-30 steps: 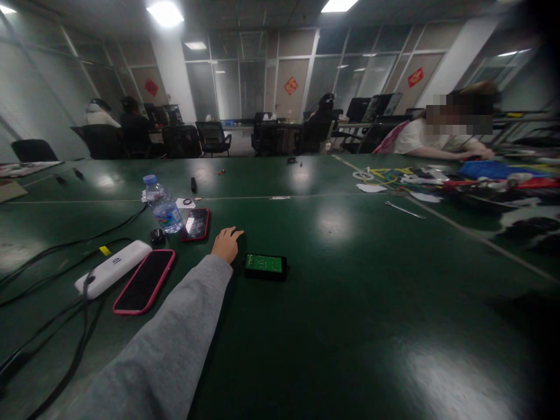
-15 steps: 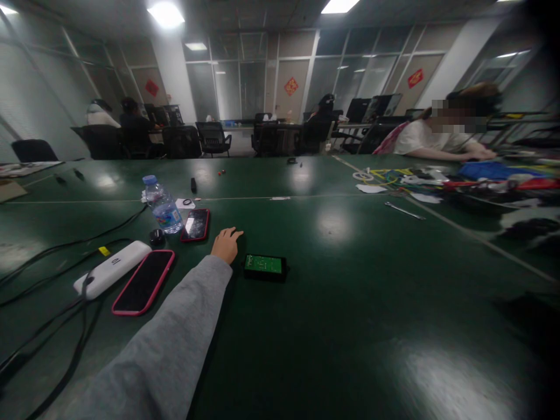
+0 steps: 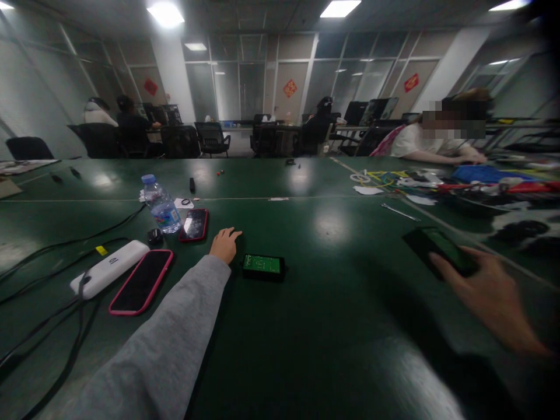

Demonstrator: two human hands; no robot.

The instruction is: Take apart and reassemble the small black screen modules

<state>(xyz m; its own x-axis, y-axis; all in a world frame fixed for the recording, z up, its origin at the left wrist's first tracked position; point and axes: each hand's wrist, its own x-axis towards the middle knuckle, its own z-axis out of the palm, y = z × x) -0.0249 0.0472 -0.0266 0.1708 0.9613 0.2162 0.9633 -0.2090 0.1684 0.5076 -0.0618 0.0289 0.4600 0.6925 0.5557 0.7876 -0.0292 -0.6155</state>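
My left hand (image 3: 224,244) rests on the green table with its fingers stretched out and holds nothing. Just to its right lies a black case with a green circuit board (image 3: 263,265) in its top. On the far right, my right hand (image 3: 490,286) grips a second black case with a green face (image 3: 450,248), held above the table and casting a shadow. Motion blurs this case, so its details do not show. A phone in a red case (image 3: 193,224) lies to the left of my left hand.
On the left are a water bottle (image 3: 161,204), a pink-cased phone (image 3: 142,283), a white power strip (image 3: 111,268) and black cables. A wrench (image 3: 400,212) lies at the right, before a heap of cables and parts (image 3: 490,181). A person (image 3: 431,140) sits behind the heap.
My right hand has come into view from the right, gripping a black case with a green face. My left hand and the case beside it have stayed put.
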